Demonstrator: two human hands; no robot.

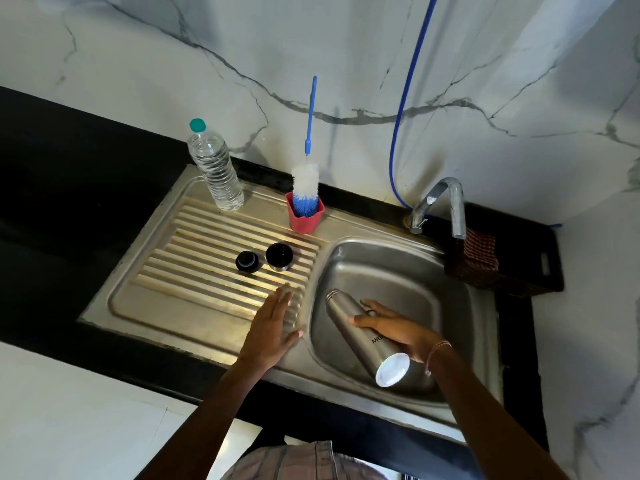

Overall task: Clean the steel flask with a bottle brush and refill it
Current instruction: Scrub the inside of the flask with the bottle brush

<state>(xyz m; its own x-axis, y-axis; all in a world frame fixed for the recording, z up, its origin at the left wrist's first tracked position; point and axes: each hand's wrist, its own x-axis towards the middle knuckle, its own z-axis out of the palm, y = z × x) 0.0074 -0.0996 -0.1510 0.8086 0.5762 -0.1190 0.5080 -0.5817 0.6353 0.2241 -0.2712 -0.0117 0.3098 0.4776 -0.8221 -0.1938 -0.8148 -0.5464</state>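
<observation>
In the basin (415, 271) at the right end of the stainless-steel sink unit (294, 372), the slim brushed-steel flask (349, 320) is being held tilted, its open neck pointing down toward the basin's far-left side and its pale base lifting toward the near edge. The right hand (394, 329) is gripping the flask round its middle, thumb and fingers curling about the body. The left hand (273, 327) is lying flat, fingers straight and holding nothing, over the near-right corner of the ribbed drainboard (194, 271); contact with the steel cannot be confirmed. Two round black caps (247, 261) are sitting side by side near the drainboard's middle. At its far edge, a blue-handled bottle brush with white and blue bristles (306, 181) is standing upright in a small red cup (304, 221), and a clear plastic water bottle with a teal cap (214, 168) is standing at the far-left corner. A curved metal tap (446, 202) is rising at the basin's far-right corner.
</observation>
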